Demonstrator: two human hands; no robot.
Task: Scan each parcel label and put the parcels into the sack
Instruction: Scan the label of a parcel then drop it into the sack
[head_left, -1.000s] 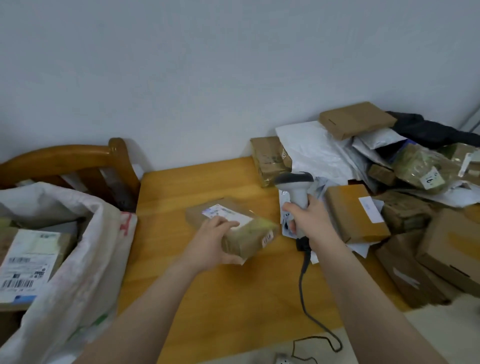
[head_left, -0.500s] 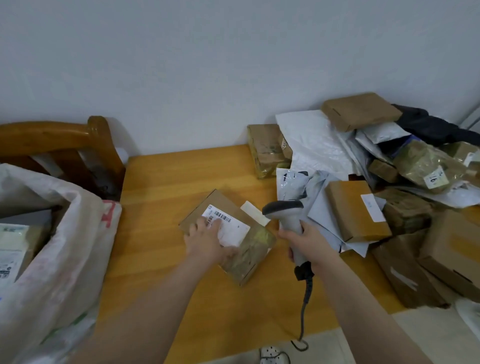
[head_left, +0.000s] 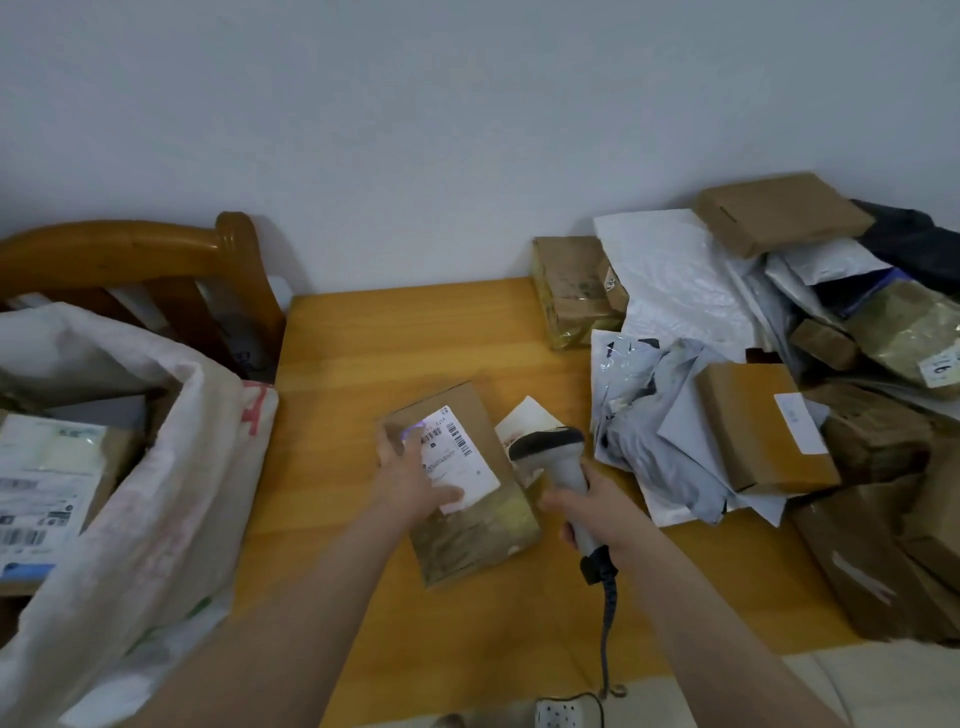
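A brown cardboard parcel (head_left: 467, 525) with a white barcode label (head_left: 460, 454) is at the middle of the wooden table (head_left: 363, 338). My left hand (head_left: 410, 483) holds it at its left side, thumb lying across the label. My right hand (head_left: 592, 512) grips a grey handheld scanner (head_left: 548, 449), its head aimed left at the label. A bluish scan light falls on the label's upper left corner. The white woven sack (head_left: 166, 467) stands open at the left, with a labelled parcel (head_left: 47, 478) inside.
A heap of brown boxes and grey mailer bags (head_left: 769, 415) fills the table's right side. A wooden chair back (head_left: 130, 249) rises behind the sack. The scanner's cable (head_left: 605, 623) hangs over the table's front edge toward a power strip (head_left: 556, 714).
The parcel has turned so that its label faces up. The scanner has come down and left beside it, and a scan light now shows on the label.
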